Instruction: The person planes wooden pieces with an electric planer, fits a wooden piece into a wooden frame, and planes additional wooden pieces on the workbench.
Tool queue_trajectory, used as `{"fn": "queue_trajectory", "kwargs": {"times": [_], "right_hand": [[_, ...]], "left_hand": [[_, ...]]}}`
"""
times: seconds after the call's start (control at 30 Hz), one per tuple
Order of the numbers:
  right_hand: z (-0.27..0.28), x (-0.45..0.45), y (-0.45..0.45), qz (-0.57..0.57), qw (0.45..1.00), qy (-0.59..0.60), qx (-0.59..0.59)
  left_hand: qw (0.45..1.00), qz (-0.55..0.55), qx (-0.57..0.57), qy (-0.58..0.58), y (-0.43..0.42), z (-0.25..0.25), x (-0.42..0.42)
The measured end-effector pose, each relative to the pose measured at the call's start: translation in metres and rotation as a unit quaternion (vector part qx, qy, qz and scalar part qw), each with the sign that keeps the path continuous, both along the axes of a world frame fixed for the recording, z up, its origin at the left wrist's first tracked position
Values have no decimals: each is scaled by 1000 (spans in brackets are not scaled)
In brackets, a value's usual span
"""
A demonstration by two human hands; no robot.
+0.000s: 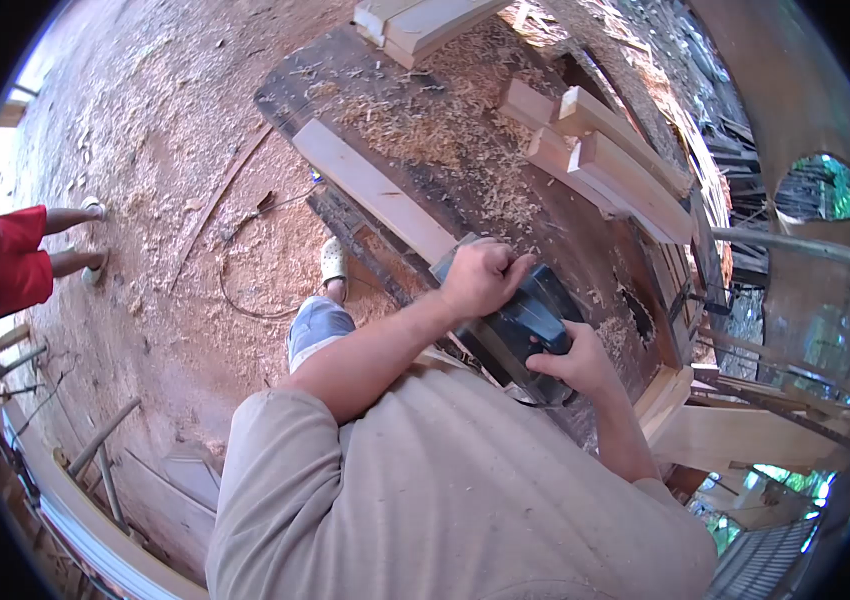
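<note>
A dark power planer (523, 322) rests at the near end of a long pale wooden board (375, 190) on the workbench. My left hand (483, 280) is closed over the front part of the planer, its fingers curled. Wrapped round the rear handle is my right hand (579, 358), with the thumb over the grip. The planer's underside and part of its body are hidden by my hands and forearms. The board extends away from the tool along the bench's left edge.
Short wooden beams (635, 185) lie stacked on the shaving-strewn bench (405, 110), with more beams (425, 30) at its far end. A cord (245, 312) trails over the floor. At far left stands a person in red shorts (20, 262).
</note>
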State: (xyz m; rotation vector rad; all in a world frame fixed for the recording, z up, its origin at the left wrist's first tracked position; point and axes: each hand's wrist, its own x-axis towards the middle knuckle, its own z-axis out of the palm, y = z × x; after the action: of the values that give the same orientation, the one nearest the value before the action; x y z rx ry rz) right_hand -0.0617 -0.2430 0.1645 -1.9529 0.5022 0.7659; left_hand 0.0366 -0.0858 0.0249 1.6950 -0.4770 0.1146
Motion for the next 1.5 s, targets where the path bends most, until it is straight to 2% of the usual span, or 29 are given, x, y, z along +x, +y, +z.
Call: {"fn": "queue_trajectory", "kwargs": {"times": [0.07, 0.1, 0.17, 0.23, 0.27, 0.33, 0.37, 0.4, 0.43, 0.47, 0.53, 0.7, 0.77, 0.83, 0.9, 0.97, 1.13, 1.2, 1.23, 1.3, 1.33, 1.4, 1.43, 1.5], "right_hand": [[-4, 2, 0, 4, 1000, -11, 8], [-8, 2, 0, -6, 1000, -16, 5], [-18, 5, -1, -7, 998, -48, 44], [-23, 8, -5, 4, 997, -66, 28], [-30, 9, -9, 20, 997, -72, 8], [-36, 9, -11, 45, 996, -76, -6], [-36, 10, -13, 52, 996, -64, -15], [-35, 13, -14, 60, 996, -54, -25], [-34, 17, -15, 69, 996, -53, -22], [-32, 21, -15, 89, 994, -48, -39], [-28, 27, -10, 112, 991, -43, -54], [-27, 38, 0, 122, 990, -47, -52], [-31, 45, 8, 130, 989, -51, -54], [-36, 50, 21, 134, 988, -52, -55], [-45, 63, 38, 114, 987, -106, -37], [-46, 84, 59, 111, 987, -114, -33], [-63, 135, 108, 102, 977, -189, -1], [-65, 155, 127, 111, 974, -197, -2], [-68, 164, 136, 115, 972, -203, -6], [-73, 184, 155, 113, 972, -203, -8], [-74, 189, 160, 109, 974, -200, -11], [-72, 197, 166, 107, 975, -194, -10], [-72, 199, 168, 107, 977, -185, -6], [-73, 200, 167, 102, 978, -184, 3]], "left_hand": [[996, -86, -21, -24, 4, -6, 16], [986, -159, 42, 21, 13, -1, 23], [979, -201, 23, -6, 27, 7, 44], [988, 12, 52, -145, 55, -4, 80], [976, 121, 132, -128, 90, -26, 108], [904, 303, 298, -50, 158, -69, 163], [849, 374, 371, -51, 190, -99, 183], [881, 323, 329, 103, 209, -92, 189], [889, 265, 274, 253, 224, -84, 191], [886, 272, 274, 255, 229, -84, 190], [905, 200, 239, 289, 235, -88, 189], [906, 182, 220, 313, 243, -89, 195], [888, 167, 286, 320, 244, -83, 197], [876, 168, 296, 343, 241, -66, 195], [864, 170, 305, 363, 240, -55, 195], [865, 204, 251, 384, 240, -51, 196], [864, 185, 230, 408, 249, -68, 206], [873, 148, 188, 424, 260, -88, 214], [874, 149, 187, 423, 264, -88, 216], [882, 83, 139, 442, 268, -87, 218], [883, 81, 139, 442, 265, -90, 214], [927, 233, 70, 285, 257, -94, 205], [928, 232, 71, 284, 251, -77, 191], [906, 406, 96, 69, 223, -21, 143]]}}
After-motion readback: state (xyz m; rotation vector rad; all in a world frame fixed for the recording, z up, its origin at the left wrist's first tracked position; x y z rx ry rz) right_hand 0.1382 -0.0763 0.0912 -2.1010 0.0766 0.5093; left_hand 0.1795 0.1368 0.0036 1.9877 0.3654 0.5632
